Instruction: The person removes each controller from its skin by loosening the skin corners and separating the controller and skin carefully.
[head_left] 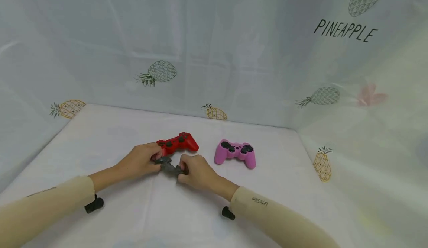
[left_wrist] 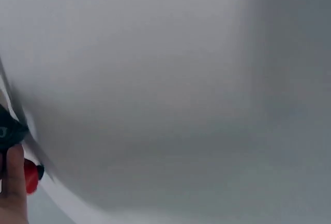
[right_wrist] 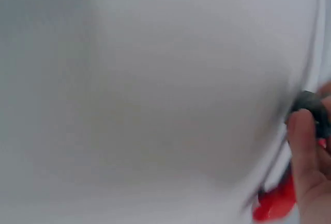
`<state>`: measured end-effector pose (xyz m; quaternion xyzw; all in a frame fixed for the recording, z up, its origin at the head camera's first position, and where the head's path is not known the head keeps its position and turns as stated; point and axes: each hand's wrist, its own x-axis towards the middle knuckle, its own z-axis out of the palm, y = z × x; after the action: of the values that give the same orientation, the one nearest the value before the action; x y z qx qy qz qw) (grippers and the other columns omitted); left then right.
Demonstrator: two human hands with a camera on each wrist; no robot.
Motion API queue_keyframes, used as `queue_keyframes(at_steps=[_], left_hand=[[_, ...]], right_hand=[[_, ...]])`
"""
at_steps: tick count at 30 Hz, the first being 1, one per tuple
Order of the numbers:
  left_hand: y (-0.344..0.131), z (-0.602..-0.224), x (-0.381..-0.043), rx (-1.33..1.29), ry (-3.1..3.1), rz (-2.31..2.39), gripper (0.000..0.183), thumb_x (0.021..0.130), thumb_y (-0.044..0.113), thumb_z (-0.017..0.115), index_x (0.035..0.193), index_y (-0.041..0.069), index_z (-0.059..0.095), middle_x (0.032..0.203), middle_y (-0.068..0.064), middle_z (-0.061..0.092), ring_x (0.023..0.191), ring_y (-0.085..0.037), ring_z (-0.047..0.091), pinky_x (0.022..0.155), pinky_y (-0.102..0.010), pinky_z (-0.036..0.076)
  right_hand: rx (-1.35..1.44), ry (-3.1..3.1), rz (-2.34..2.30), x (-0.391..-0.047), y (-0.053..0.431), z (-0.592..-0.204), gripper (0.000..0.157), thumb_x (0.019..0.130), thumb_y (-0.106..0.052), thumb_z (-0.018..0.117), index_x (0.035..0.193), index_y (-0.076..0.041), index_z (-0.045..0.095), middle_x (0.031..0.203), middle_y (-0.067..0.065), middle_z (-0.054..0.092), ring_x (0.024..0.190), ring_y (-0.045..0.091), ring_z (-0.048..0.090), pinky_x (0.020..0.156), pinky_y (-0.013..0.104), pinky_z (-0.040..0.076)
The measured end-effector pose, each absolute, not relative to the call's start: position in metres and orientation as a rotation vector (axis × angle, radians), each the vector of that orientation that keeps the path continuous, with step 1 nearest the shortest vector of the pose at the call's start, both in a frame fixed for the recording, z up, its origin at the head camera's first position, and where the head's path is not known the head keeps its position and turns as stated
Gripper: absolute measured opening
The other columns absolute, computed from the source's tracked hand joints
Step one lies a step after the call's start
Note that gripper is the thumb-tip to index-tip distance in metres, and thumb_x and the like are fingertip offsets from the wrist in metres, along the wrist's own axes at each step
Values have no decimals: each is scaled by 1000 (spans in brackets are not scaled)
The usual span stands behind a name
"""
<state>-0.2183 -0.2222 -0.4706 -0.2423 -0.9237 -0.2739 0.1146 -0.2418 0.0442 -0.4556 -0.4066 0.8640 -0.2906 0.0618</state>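
Observation:
Between the two hands is a dark grey game controller [head_left: 171, 168], held by both of its ends. My left hand [head_left: 142, 161] grips its left end, and my right hand [head_left: 198, 171] pinches the right end between thumb and fingers. The curled fingers cover parts of both grips. Just behind it lies a red game controller [head_left: 180, 143], its left side close beside the left hand. In the left wrist view the dark controller [left_wrist: 9, 131] shows at the left edge above the thumb. The right wrist view has its end [right_wrist: 309, 111] in the fingers at the right edge.
A pink game controller [head_left: 235, 153] lies on the white cloth-covered table [head_left: 187, 218], right of the red one. Curtains printed with pineapples [head_left: 162, 71] hang behind the table and along its sides. Each forearm wears a beige sleeve [head_left: 267, 211] with a small black camera [head_left: 228, 213] under it.

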Motion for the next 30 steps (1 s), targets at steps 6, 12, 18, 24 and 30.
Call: queue_keyframes(at_steps=[6, 12, 18, 24, 30], left_hand=[[-228, -465, -218, -705, -2785, -729, 38, 77, 13, 93, 90, 20, 59, 88, 9, 50, 80, -7, 48, 68, -24, 45], [-231, -462, -213, -666, -2804, -713, 39, 73, 7, 92, 90, 20, 59, 90, 8, 50, 78, -8, 46, 68, -26, 44], [-233, -463, -210, -707, -2827, -725, 38, 72, 4, 87, 93, 20, 60, 92, 9, 52, 78, -7, 48, 70, -26, 46], [-236, -458, -213, -750, -2810, -729, 38, 73, 3, 88, 96, 20, 63, 94, 11, 56, 82, -9, 52, 74, -28, 50], [-236, -456, -215, -792, -2816, -701, 35, 74, 7, 90, 93, 20, 64, 92, 12, 59, 84, -8, 56, 76, -29, 52]], right_hand=[[-1050, 2673, -891, -250, 49, -451, 25, 88, -8, 86, 88, -13, 62, 76, -7, 63, 68, 2, 55, 65, 18, 47], [-1117, 2532, -879, -251, 48, -449, 24, 91, -24, 87, 95, -14, 66, 87, -3, 67, 74, 0, 60, 70, 18, 52], [-1090, 2615, -924, -258, 54, -443, 14, 97, -24, 78, 100, -15, 67, 90, -6, 67, 81, 6, 61, 75, 22, 52], [-1048, 2917, -799, -273, 52, -445, 52, 95, -26, 83, 141, -17, 61, 142, 10, 56, 121, 25, 60, 98, 39, 57], [-1122, 2833, -598, -288, 42, -448, 72, 99, -39, 78, 161, -23, 46, 169, 12, 35, 144, 38, 51, 114, 53, 48]])
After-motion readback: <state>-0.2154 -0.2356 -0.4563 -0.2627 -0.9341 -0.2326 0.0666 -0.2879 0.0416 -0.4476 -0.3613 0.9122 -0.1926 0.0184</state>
